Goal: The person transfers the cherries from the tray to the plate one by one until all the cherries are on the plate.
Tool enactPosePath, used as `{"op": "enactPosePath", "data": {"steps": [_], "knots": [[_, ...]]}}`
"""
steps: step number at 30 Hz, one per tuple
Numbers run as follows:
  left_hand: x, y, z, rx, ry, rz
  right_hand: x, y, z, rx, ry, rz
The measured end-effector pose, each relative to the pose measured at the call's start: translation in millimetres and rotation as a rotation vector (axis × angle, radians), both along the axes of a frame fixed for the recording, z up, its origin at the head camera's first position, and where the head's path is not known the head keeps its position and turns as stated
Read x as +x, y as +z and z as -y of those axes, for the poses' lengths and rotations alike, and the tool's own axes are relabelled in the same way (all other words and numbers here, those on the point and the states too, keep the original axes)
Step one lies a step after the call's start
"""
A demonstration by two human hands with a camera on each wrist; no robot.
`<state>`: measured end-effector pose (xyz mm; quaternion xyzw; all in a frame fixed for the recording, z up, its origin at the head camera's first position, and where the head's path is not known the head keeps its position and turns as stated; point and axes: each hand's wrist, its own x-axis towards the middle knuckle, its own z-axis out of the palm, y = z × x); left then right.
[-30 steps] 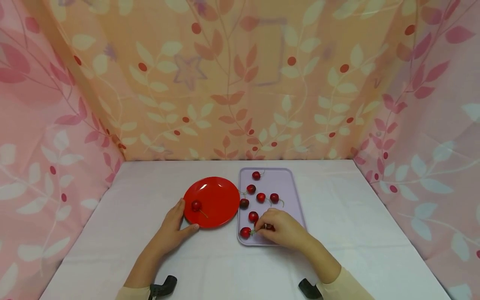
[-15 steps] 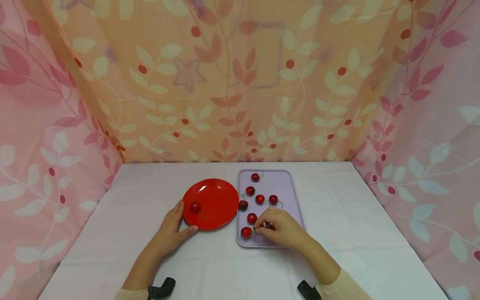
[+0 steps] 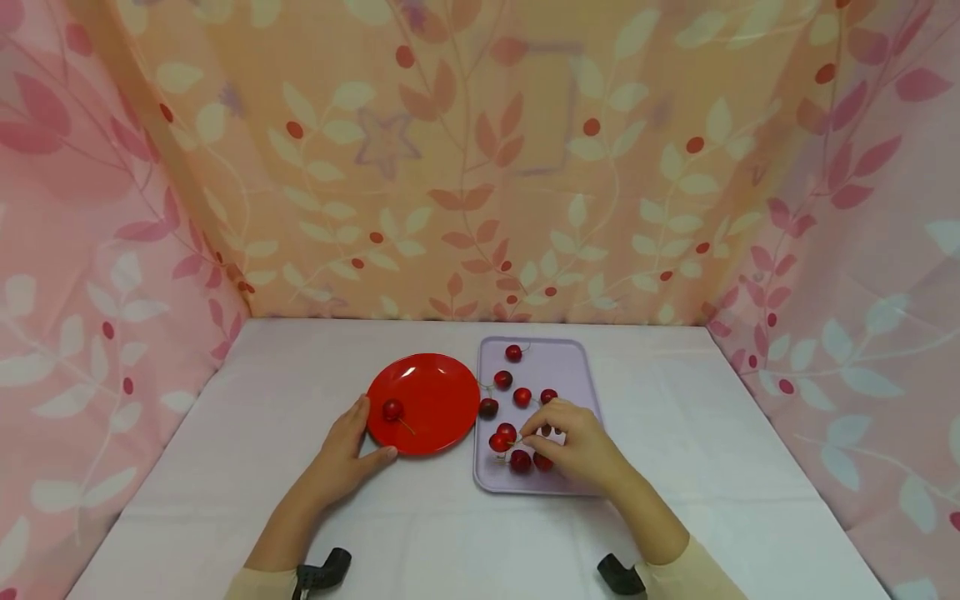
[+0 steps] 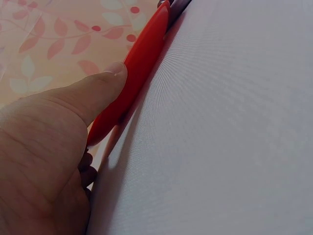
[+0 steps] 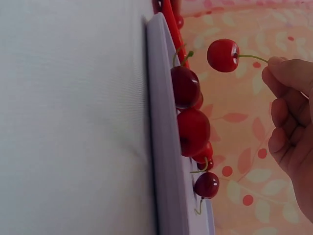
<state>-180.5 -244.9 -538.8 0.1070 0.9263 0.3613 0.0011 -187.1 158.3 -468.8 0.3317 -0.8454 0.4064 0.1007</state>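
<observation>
My left hand [image 3: 341,462] rests at the near left rim of a round red plate [image 3: 442,400], thumb and fingers spread along the edge. One cherry [image 3: 392,409] with a green stem lies on that plate. Over a pale purple tray [image 3: 566,358], my right hand [image 3: 577,446] pinches a bright red cherry [image 5: 223,55] by its stem between thumb and forefinger. In the right wrist view this cherry hangs in the air above the others. Several more cherries lie on the tray, among them two dark red ones [image 3: 520,462] below the right hand, which partly covers others.
The plate's right rim meets the tray's left edge. White cloth [image 3: 405,517] covers the table, and patterned curtains [image 3: 465,167] stand at the back and both sides. A black camera mount [image 3: 326,571] sits at the left wrist, another [image 3: 621,575] at the right.
My right hand has lifted a cherry by its stem from the tray's near left corner and moved up and slightly right, uncovering cherries beneath. The left hand stays at the plate.
</observation>
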Motion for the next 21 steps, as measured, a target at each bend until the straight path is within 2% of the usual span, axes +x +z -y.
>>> {"op": "enactPosePath", "data": {"steps": [9,15,21], "knots": [[-1.4,1.7,-1.9,-0.008,-0.012,-0.017,-10.1,11.9,-13.0,-0.059,-0.035,-0.055],[0.1,2.1,-4.1,-0.016,0.001,-0.001,-26.8,25.1,-17.6,-0.066,-0.063,-0.050],[0.3,1.7,-1.3,-0.015,0.012,-0.004,-46.8,44.0,-2.1,-0.057,-0.103,-0.041]]}}
